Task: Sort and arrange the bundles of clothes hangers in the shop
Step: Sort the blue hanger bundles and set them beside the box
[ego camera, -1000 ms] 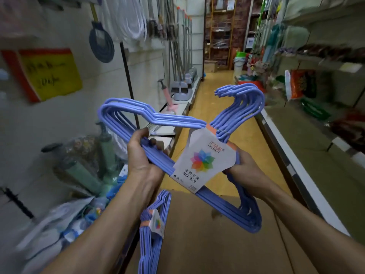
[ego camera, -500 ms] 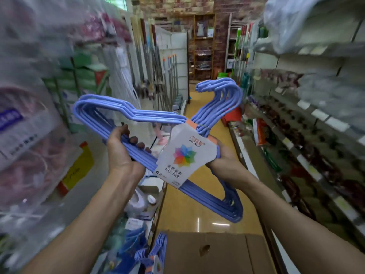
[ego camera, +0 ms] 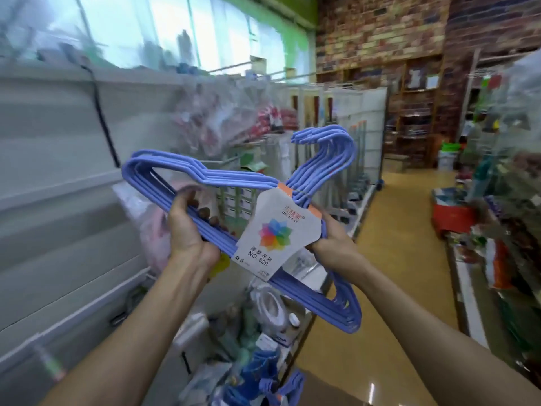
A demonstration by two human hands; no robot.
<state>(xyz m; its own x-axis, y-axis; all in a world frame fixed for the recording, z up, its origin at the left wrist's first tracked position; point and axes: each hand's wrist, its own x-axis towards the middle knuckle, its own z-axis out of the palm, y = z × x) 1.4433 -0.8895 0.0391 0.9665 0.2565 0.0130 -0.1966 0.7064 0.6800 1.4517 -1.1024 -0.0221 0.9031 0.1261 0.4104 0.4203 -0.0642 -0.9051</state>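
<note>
both arms raised, left hand (ego camera: 190,230) and right hand (ego camera: 333,244) curled in grip

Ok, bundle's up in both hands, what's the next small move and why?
Probably carry the bundle toward the rack's hanging rail ahead, hooks first. Both the left hand and right hand grip it, the hooks point up and away, and the bundle hangs on nothing yet.

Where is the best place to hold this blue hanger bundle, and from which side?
Grip the blue hanger bundle on its long straight bar, from below and either side of the paper label, as the left hand and right hand do. Hooks stay free above.
</note>
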